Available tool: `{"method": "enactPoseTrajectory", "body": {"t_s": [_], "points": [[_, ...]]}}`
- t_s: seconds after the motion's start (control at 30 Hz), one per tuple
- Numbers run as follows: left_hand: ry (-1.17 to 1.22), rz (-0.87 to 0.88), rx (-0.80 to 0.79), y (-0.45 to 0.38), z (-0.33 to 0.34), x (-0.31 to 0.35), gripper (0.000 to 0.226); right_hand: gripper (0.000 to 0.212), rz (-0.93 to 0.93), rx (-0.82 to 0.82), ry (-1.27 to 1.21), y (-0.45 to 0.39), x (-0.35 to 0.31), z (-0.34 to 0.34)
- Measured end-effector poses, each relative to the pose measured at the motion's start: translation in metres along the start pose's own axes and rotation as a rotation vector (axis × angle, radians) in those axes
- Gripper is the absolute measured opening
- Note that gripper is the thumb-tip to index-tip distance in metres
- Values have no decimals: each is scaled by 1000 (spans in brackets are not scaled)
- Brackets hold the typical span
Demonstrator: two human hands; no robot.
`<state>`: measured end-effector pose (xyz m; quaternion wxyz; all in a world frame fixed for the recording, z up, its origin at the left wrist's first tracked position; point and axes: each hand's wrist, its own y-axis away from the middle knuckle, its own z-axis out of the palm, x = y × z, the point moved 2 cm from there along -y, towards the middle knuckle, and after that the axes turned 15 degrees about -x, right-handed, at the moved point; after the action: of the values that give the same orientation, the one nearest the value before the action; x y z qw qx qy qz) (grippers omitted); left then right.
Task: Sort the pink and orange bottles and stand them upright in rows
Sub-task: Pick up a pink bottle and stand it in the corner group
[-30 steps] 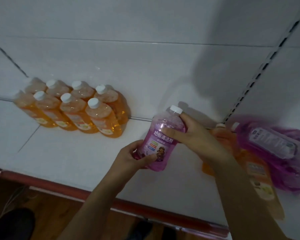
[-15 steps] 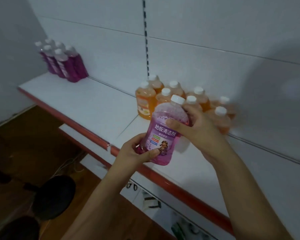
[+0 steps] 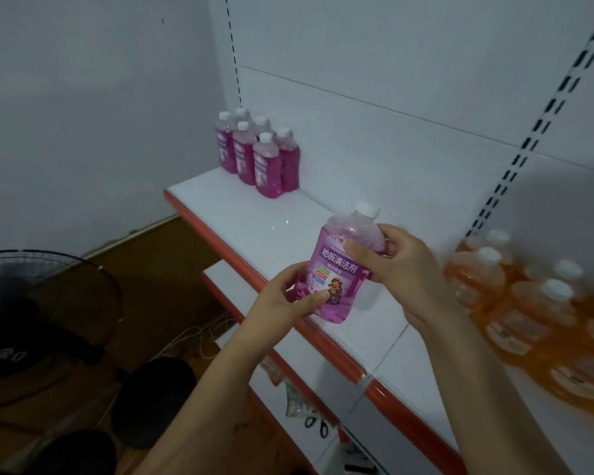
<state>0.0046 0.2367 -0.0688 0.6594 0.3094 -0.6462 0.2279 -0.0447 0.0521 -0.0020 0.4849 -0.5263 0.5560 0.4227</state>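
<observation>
I see the pink bottle (image 3: 343, 265) held mid-frame above the white shelf (image 3: 278, 217): my left hand (image 3: 290, 299) grips its base, my right hand (image 3: 395, 265) its shoulder. Upright pink bottles (image 3: 258, 154) cluster upper centre; blurred orange bottles (image 3: 528, 303) stand at right.

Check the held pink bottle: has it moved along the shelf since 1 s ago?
Yes. The held pink bottle has gone leftward, away from the orange bottles and toward the pink bottle group; it was right of the orange group, now left of it.
</observation>
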Motion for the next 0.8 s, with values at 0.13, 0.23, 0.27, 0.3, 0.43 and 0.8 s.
{"method": "enactPoseTrajectory", "body": {"t_s": [0.13, 0.23, 0.27, 0.3, 0.43, 0.8], "points": [[-72, -11, 10, -54, -48, -4, 60, 24, -22, 40, 98, -71, 10, 7], [-144, -53, 40, -92, -88, -6, 63, 29, -30, 77, 159, -126, 18, 9], [-162, -70, 61, -103, -100, -7, 62, 33, -27, 89, 181, -143, 21, 8], [-180, -87, 85, -113, -113, -7, 61, 36, -18, 96, 208, -160, 26, 7], [-262, -105, 165, -153, -159, -9, 55, 35, 10, 146, 296, -226, 45, 6], [-367, -41, 64, -234, -230, -6, 63, 48, -2, 253, 395, -330, 64, 27]]}}
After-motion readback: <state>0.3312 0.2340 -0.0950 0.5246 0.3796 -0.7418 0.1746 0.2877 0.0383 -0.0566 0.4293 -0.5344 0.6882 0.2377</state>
